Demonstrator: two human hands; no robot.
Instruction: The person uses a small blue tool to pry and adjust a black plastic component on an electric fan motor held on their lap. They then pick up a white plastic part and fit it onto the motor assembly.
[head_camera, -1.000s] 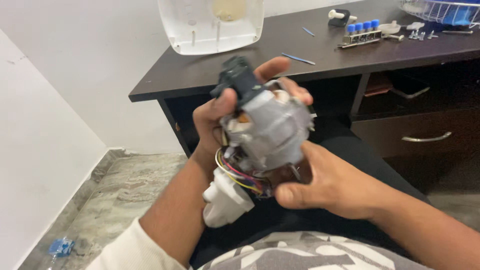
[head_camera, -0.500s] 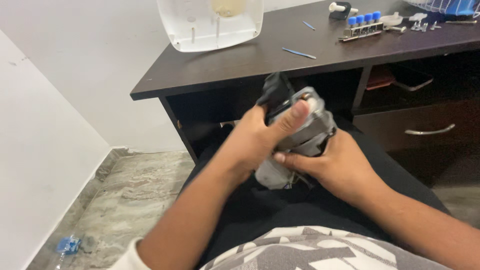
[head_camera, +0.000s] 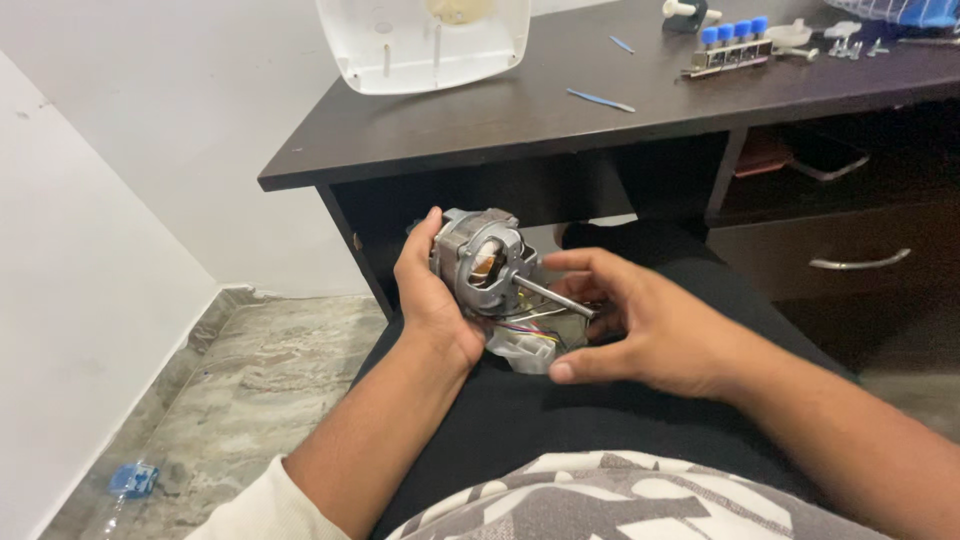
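Head view: motor (head_camera: 480, 262) now shaft-outward, left hand (head_camera: 430, 295) gripping, right hand (head_camera: 640, 325) loosened beside it.

— What is the left hand (head_camera: 432, 300) gripping?
— It is cradling a grey fan motor (head_camera: 480, 262) over the lap, shaft (head_camera: 555, 296) pointing right.
— And the right hand (head_camera: 640, 325)?
— It is cupping the motor's front, fingers spread beside the shaft, above coloured wires (head_camera: 520, 325).
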